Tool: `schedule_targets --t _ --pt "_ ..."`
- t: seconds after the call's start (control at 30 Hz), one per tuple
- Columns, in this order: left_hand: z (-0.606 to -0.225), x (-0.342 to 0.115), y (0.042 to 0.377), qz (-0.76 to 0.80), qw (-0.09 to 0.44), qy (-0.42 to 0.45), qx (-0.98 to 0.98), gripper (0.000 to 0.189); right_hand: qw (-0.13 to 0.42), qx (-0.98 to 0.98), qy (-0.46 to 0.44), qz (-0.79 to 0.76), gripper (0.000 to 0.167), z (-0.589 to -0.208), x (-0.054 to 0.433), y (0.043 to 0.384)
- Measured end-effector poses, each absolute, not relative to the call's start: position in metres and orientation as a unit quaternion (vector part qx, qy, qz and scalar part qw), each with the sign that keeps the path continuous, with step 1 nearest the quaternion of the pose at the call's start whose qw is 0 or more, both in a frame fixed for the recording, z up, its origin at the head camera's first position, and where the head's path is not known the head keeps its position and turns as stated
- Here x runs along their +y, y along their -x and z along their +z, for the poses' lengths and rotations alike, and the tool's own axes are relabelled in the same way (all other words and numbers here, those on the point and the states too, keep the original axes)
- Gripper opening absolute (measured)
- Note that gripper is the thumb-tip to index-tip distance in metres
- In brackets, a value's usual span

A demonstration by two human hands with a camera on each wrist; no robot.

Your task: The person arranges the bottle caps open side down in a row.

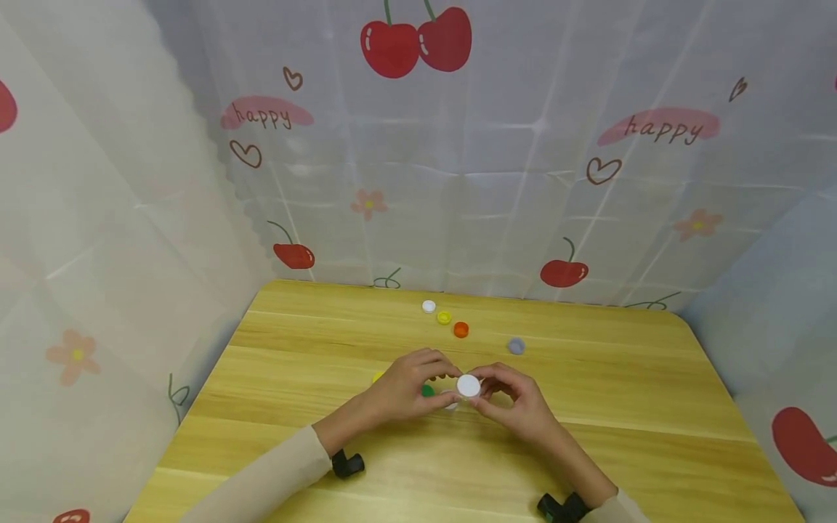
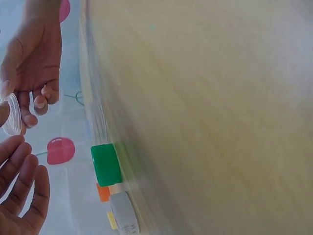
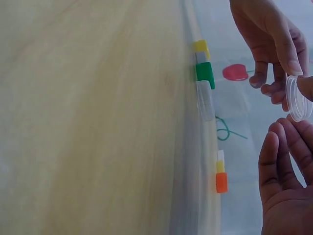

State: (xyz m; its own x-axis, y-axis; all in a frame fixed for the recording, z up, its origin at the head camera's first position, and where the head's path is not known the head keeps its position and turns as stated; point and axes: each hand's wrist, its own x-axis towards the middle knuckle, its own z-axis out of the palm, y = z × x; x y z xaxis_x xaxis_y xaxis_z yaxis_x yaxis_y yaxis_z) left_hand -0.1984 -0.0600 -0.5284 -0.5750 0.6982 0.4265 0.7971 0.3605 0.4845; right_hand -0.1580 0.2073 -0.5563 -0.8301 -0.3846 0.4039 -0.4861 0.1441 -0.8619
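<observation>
In the head view, a small round plastic container point(image 1: 468, 386) with a white top is held up over the table between both hands. Its side looks clear and ridged in the wrist views. My left hand point(image 1: 416, 386) pinches its left edge with thumb and index finger. From the right, the thumb and fingers of my right hand point(image 1: 514, 398) grip the opposite edge. A green round piece point(image 1: 427, 391) and a clear one point(image 1: 450, 406) lie on the table beneath the left hand, partly covered by it. A yellow piece point(image 1: 377, 377) peeks out behind that wrist.
Farther back on the wooden table point(image 1: 314, 327) sit white point(image 1: 428, 306), yellow point(image 1: 444, 318) and orange point(image 1: 461, 330) round pieces in a slanting row. A pale grey one point(image 1: 516, 346) lies to their right. A patterned curtain point(image 1: 458, 218) hangs behind the table's back edge.
</observation>
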Motion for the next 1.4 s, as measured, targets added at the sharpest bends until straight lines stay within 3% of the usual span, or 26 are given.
schedule_targets --t 0.33,0.57,0.83,1.4 --pt "-0.528 -0.06 0.2 -0.323 0.059 0.465 -0.822 0.032 0.039 -0.779 -0.278 0.56 0.039 -0.551 0.208 0.154" --pt "-0.532 -0.054 0.201 -0.246 0.023 0.473 -0.845 0.03 0.023 -0.818 -0.287 0.498 0.031 -0.554 0.216 0.155" --pt "-0.537 -0.04 0.203 -0.182 0.001 0.474 -0.861 0.031 0.006 -0.858 -0.286 0.427 0.034 -0.556 0.224 0.154" --pt "-0.551 -0.022 0.208 -0.14 -0.009 0.444 -0.885 0.027 0.012 -0.911 -0.246 0.332 0.03 -0.562 0.223 0.161"
